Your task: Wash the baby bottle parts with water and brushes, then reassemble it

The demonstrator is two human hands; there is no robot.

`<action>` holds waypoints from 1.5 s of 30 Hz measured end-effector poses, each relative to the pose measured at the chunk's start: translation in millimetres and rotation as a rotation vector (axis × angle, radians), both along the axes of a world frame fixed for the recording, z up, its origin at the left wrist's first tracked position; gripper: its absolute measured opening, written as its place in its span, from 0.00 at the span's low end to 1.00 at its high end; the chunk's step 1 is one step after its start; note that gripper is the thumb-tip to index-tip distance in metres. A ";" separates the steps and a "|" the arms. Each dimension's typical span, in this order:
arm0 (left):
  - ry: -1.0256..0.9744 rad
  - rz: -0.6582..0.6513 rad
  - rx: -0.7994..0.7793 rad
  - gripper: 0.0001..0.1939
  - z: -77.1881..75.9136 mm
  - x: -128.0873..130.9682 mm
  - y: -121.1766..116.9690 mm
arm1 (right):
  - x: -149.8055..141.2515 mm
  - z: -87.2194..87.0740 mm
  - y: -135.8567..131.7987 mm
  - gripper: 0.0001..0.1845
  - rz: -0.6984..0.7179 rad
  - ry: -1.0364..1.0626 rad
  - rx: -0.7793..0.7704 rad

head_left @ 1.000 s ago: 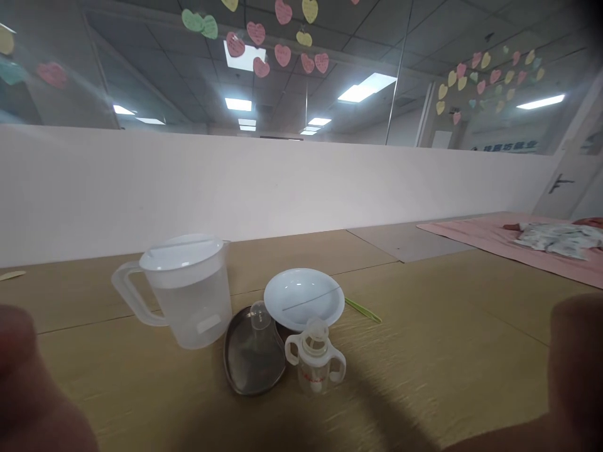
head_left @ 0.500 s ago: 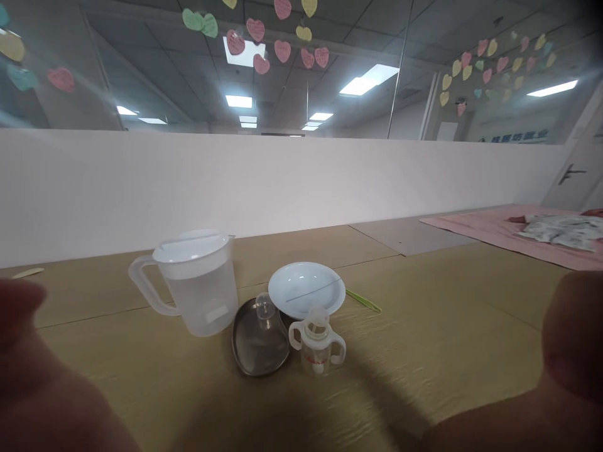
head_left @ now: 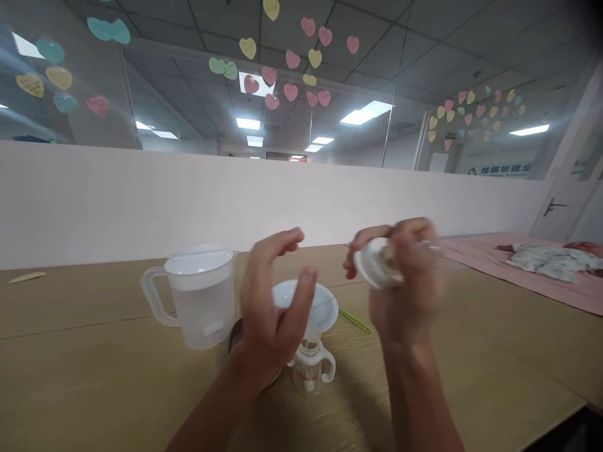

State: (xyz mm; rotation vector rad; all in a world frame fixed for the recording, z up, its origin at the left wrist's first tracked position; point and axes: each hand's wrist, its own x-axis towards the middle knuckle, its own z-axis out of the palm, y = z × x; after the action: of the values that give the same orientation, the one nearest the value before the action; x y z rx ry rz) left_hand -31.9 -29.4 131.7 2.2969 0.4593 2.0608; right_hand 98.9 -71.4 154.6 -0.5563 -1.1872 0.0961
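My left hand (head_left: 271, 295) is raised over the table, open, with fingers and thumb apart and nothing in it. Further right, my right hand (head_left: 409, 276) is closed around a white-ringed round object (head_left: 377, 262), partly clear and smeared by motion, so its kind is unclear. Below and between the hands stands a clear baby bottle (head_left: 308, 373) with white handles. A metal kidney dish (head_left: 233, 336) is mostly hidden behind my left hand. Behind the bottle sits a white bowl (head_left: 327, 304) with a thin line across it, partly covered by my left hand.
A translucent jug (head_left: 202, 311) with a handle stands left of the hands. Green tweezers (head_left: 355, 321) lie right of the bowl. A thin wooden stick (head_left: 27, 277) is at far left. On the right, a pink cloth (head_left: 480, 263) bears a patterned garment (head_left: 546, 261). A white wall (head_left: 117, 201) runs behind.
Both hands have come in from the blurred lower corners to mid-view. A white-ringed object now shows in my right hand. The camera view has tilted up slightly.
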 end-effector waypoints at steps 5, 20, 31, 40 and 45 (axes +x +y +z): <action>0.251 -0.062 -0.126 0.28 -0.4 11.9 17.7 | -7.0 -8.3 39.7 0.17 0.129 -0.068 -0.228; 0.315 0.025 -0.132 0.23 2.6 -11.3 43.3 | 10.0 -9.0 40.0 0.10 -0.088 -0.438 -0.303; 0.251 0.119 0.035 0.21 -1.0 -10.3 42.7 | -1.7 -9.6 33.0 0.06 -0.242 -0.478 -0.163; 0.378 0.161 0.020 0.21 -3.2 -12.0 43.2 | -2.7 -9.6 34.6 0.07 -0.394 -0.557 -0.133; 0.436 0.149 -0.084 0.22 -0.2 -17.7 45.4 | 6.0 -9.7 36.8 0.07 -0.169 -0.406 -0.284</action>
State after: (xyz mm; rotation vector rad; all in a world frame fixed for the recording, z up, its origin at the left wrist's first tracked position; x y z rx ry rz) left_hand -49.6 16.1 131.6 2.7308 0.7326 1.5407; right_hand 105.0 -34.6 145.0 -0.9562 -1.5259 0.0058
